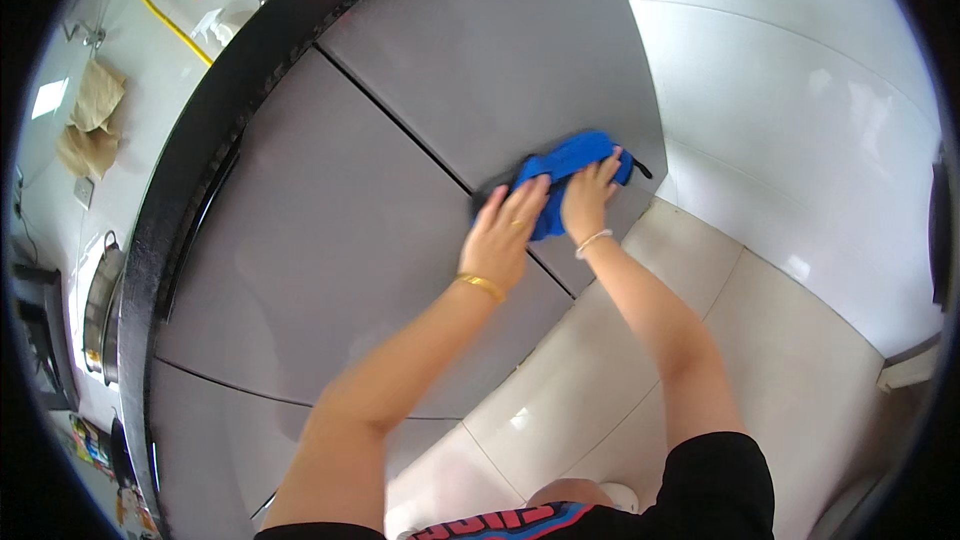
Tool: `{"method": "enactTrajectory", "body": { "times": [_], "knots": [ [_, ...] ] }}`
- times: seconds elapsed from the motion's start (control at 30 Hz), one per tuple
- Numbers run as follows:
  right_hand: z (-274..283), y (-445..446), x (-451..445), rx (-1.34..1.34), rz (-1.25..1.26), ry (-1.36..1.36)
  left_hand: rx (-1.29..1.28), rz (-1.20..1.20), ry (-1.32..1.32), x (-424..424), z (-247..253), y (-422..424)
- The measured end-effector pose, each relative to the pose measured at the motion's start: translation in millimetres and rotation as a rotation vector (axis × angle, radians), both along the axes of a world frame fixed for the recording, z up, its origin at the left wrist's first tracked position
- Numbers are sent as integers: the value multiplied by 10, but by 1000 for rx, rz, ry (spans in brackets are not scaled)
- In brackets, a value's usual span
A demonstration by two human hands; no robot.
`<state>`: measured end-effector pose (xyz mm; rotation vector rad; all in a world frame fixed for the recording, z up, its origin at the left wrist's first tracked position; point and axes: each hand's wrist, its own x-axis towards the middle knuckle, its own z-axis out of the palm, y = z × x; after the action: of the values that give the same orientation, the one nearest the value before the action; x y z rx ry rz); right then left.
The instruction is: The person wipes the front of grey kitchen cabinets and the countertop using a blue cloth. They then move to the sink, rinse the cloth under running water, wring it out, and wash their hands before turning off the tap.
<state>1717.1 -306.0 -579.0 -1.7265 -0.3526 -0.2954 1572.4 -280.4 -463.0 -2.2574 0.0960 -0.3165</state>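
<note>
A blue cloth (574, 155) with a dark edge and a small black loop lies against the grey cabinet door (510, 37), low down near its right side. My right hand (589, 199), with a light bracelet at the wrist, presses it flat, fingers spread. On the cloth's left part, my left hand (502, 232) holds it to the doors close to the black gap between them. This hand wears a ring and a gold-coloured bangle, and its fingertips are slightly blurred. What lies beneath both palms is hidden.
Along the cabinet's top runs a black countertop edge (150, 195). Above it are a white spray bottle (219, 26), a yellow hose (154, 7) and round metal pans (103, 307). A white tiled wall (780, 82) borders the doors at right; beige floor tiles (675, 277) lie below.
</note>
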Motion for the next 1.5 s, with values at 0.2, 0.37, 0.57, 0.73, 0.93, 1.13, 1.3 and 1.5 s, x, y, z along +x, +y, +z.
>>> {"method": "enactTrajectory", "body": {
  "times": [0.2, 0.37, 0.57, 0.73, 0.93, 1.13, 1.3, 1.5],
  "knots": [
    [1133, -32, -231, 252, 23, -584, -26, 116, -241, -398, 879, -51],
    [1336, -73, 651, 228, -134, -732, 11, -42, -293, 240, 970, -121],
    [722, -230, 1501, 129, -222, -759, 75, -113, -188, 1015, 310, -151],
    [-219, -273, 1822, 165, -177, -632, 98, -128, -56, 1269, -274, -186],
    [-1325, -253, 1616, 88, -146, -47, 88, -96, 183, 1404, -1038, -229],
    [-1856, -111, 1720, 213, -204, 161, 105, -61, 308, 1557, -1221, -292],
    [-1955, -40, 1286, 370, -205, 349, 76, -30, 368, 1363, -1416, -272],
    [-2200, 234, -111, 311, -70, 457, -71, 11, 457, 397, -1591, -89]
  ]
}}
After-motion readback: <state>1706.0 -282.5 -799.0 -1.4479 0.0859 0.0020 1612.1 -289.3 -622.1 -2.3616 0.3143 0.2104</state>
